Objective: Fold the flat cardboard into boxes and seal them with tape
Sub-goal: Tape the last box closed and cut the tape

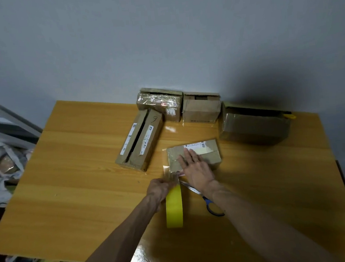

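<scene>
Right hand (195,166) flat on small box (213,155), fingers straight, pressing top down, mid-table (78,179). Left hand (160,188) curled round top of yellow tape roll (174,207); clear strip (167,169) runs up to box's near-left edge. White label (197,147) on small box: barcode shows, print too small to read. Blue-handled scissors (209,204) lie under right wrist. Behind: long box (141,141), top slit open, handwritten "9", stickers illegible. By wall: taped box (159,104), open-topped box (201,110), large box (253,124).
</scene>
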